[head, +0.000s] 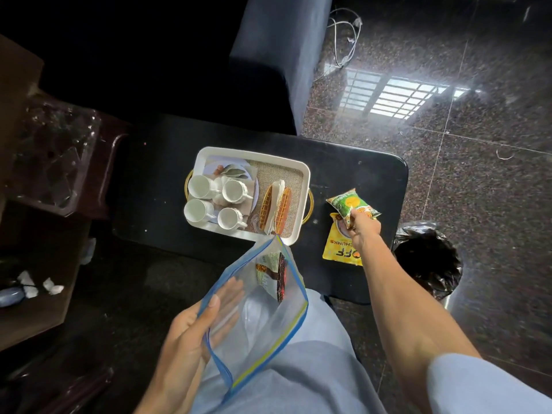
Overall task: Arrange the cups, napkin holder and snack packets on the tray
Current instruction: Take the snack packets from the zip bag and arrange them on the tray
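A white tray (303, 171) sits on the black table (358, 162). Several white cups (199, 186) stand in its left half. The wicker napkin holder (274, 209) with white napkins stands in its right half. My right hand (363, 231) is shut on a green snack packet (348, 204), just right of the tray and above a yellow packet (337, 249) lying on the table. My left hand (191, 333) holds open a clear zip bag (268, 318) over my lap. More packets (271, 276) are inside the bag.
A bin with a black liner (427, 258) stands on the polished floor right of the table. A dark sofa (277, 70) is behind the table. A wooden side unit (44, 174) with a clear plastic cover is at the left.
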